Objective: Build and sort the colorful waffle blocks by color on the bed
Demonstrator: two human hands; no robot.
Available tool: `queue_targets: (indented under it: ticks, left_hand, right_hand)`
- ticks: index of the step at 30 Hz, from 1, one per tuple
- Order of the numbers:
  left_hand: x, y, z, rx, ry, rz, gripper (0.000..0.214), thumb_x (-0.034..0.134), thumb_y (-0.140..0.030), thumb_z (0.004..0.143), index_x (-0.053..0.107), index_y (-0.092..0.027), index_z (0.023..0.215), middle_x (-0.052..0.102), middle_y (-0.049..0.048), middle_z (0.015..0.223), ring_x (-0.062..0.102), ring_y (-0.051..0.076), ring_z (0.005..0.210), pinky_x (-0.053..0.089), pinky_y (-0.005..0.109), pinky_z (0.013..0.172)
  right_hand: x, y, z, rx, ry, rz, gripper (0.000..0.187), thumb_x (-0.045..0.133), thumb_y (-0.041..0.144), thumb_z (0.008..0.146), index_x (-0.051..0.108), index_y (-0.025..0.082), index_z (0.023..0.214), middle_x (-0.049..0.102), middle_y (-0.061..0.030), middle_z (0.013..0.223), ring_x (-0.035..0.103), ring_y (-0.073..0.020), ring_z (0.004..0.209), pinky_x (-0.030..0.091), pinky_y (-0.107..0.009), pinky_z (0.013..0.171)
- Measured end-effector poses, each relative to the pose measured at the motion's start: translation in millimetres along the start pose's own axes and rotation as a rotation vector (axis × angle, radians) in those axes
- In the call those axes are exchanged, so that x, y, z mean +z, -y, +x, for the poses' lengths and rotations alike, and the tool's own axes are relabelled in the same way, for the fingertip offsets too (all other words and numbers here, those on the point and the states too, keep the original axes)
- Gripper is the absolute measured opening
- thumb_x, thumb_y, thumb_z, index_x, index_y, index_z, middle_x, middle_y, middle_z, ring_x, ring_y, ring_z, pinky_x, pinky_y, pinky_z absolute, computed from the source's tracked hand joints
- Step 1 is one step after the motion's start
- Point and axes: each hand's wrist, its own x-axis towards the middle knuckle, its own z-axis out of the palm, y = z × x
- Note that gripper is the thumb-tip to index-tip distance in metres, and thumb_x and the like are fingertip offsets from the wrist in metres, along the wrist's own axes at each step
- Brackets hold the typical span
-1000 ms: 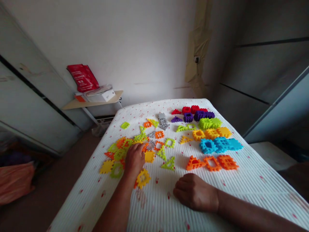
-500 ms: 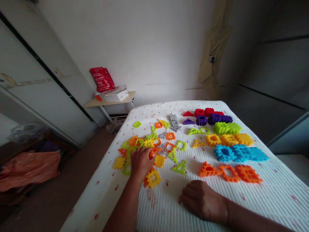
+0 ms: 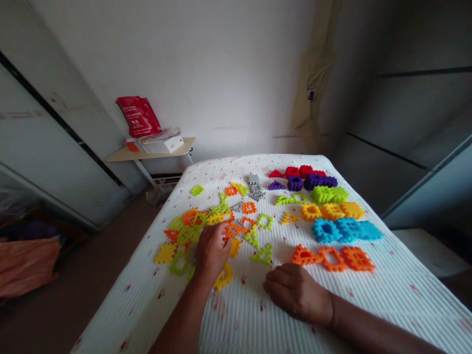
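Observation:
My left hand (image 3: 212, 250) presses into a loose spread of interlocking plastic waffle blocks (image 3: 184, 236), its fingertips on an orange piece (image 3: 232, 230). Whether it grips that piece, I cannot tell. A yellow piece (image 3: 223, 277) lies partly under the heel of that hand. My right hand (image 3: 295, 290) rests on the bare mattress (image 3: 250, 314), fingers curled together, holding nothing. Beyond it lie tidy rows: orange (image 3: 334, 259), blue (image 3: 346, 229), yellow (image 3: 332, 211), lime green (image 3: 329, 194), purple (image 3: 313, 182) and red (image 3: 295, 172).
The white ribbed mattress has red specks, and its left edge drops to a brown floor. At the back left stands a small shelf (image 3: 147, 155) with a red bag (image 3: 139, 116) and a white box (image 3: 162, 145). An orange cloth (image 3: 25, 265) lies at far left.
My view has swung left again after turning right. My left hand has shifted slightly among the loose pieces, nearer the orange piece. My right hand stays on the mattress.

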Motion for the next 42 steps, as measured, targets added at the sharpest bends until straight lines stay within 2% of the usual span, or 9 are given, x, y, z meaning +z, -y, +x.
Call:
queue_targets:
  ticks: [4, 9, 13, 18, 22, 26, 31, 36, 42]
  left_hand:
    - [6.6, -16, -8, 0.161, -0.063, -0.086, 0.019, 0.058, -0.018, 0.075, 0.057, -0.021, 0.094, 0.063, 0.0046, 0.084, 0.058, 0.021, 0.084, 0.046, 0.033, 0.078]
    - [16.1, -34, -16, 0.378, -0.134, -0.113, 0.013, 0.058, -0.023, 0.079, 0.053, -0.020, 0.091, 0.061, 0.0048, 0.081, 0.058, 0.021, 0.079, 0.046, 0.033, 0.074]
    - [20.6, -43, -20, 0.466, -0.145, -0.141, 0.012, 0.056, -0.020, 0.080, 0.052, -0.020, 0.092, 0.061, 0.0045, 0.080, 0.058, 0.020, 0.078, 0.047, 0.031, 0.074]
    - [21.0, -48, -21, 0.494, -0.161, -0.168, 0.017, 0.058, -0.019, 0.080, 0.053, -0.018, 0.096, 0.061, 0.0046, 0.082, 0.059, 0.019, 0.079, 0.048, 0.030, 0.074]
    - [16.6, -46, -18, 0.473, -0.187, -0.204, 0.035, 0.064, -0.020, 0.078, 0.051, -0.015, 0.110, 0.062, 0.0081, 0.094, 0.059, 0.021, 0.090, 0.048, 0.034, 0.082]
    - [12.4, -38, -16, 0.410, -0.186, -0.207, 0.037, 0.062, -0.019, 0.079, 0.051, -0.016, 0.114, 0.061, 0.0086, 0.099, 0.058, 0.021, 0.092, 0.048, 0.035, 0.084]
    - [13.7, -31, -15, 0.394, -0.164, -0.191, 0.031, 0.058, -0.017, 0.081, 0.053, -0.017, 0.111, 0.061, 0.0077, 0.098, 0.057, 0.021, 0.093, 0.047, 0.036, 0.084]
    - [19.3, -28, -16, 0.406, -0.139, -0.193, 0.027, 0.056, -0.015, 0.082, 0.055, -0.018, 0.109, 0.062, 0.0072, 0.097, 0.057, 0.021, 0.092, 0.046, 0.036, 0.084]
    - [24.4, -26, -14, 0.441, -0.146, -0.190, 0.026, 0.055, -0.012, 0.081, 0.056, -0.018, 0.107, 0.063, 0.0068, 0.097, 0.057, 0.020, 0.092, 0.046, 0.035, 0.085]
  right_hand:
    - [-17, -11, 15, 0.158, -0.128, -0.083, 0.014, 0.043, 0.014, 0.090, 0.058, 0.015, 0.093, 0.066, -0.0073, 0.087, 0.058, -0.0146, 0.073, 0.045, -0.026, 0.062]
    - [-23, -20, 32, 0.356, 0.004, -0.213, 0.017, 0.046, 0.025, 0.090, 0.057, 0.015, 0.099, 0.064, -0.0074, 0.098, 0.057, -0.0174, 0.083, 0.046, -0.027, 0.066]
    - [-18, -20, 33, 0.383, 0.109, -0.259, 0.015, 0.042, 0.025, 0.093, 0.055, 0.018, 0.090, 0.062, -0.0038, 0.088, 0.054, -0.0156, 0.078, 0.043, -0.025, 0.062]
    - [-20, -20, 31, 0.360, 0.124, -0.268, 0.015, 0.044, 0.022, 0.092, 0.055, 0.018, 0.084, 0.061, -0.0028, 0.080, 0.052, -0.0152, 0.073, 0.041, -0.025, 0.060]
    - [-53, -37, 29, 0.389, -0.041, -0.187, 0.009, 0.051, 0.019, 0.088, 0.060, 0.017, 0.087, 0.064, -0.0039, 0.082, 0.056, -0.0155, 0.078, 0.044, -0.025, 0.066]
    - [-107, -62, 12, 0.614, -0.349, -0.133, 0.014, 0.061, 0.025, 0.083, 0.064, 0.017, 0.094, 0.067, -0.0041, 0.085, 0.060, -0.0145, 0.076, 0.046, -0.025, 0.069]
    - [-144, -68, -32, 0.733, -0.322, -0.171, 0.016, 0.063, 0.030, 0.082, 0.067, 0.019, 0.093, 0.067, -0.0026, 0.081, 0.058, -0.0119, 0.065, 0.046, -0.024, 0.061]
    - [-135, -49, -65, 0.748, -0.219, -0.159, 0.020, 0.059, 0.030, 0.085, 0.066, 0.020, 0.100, 0.067, -0.0045, 0.085, 0.061, -0.0130, 0.070, 0.048, -0.024, 0.064]
    - [-90, -33, -58, 0.578, -0.027, -0.124, 0.016, 0.057, 0.027, 0.087, 0.066, 0.019, 0.097, 0.068, -0.0047, 0.081, 0.061, -0.0157, 0.076, 0.047, -0.026, 0.066]
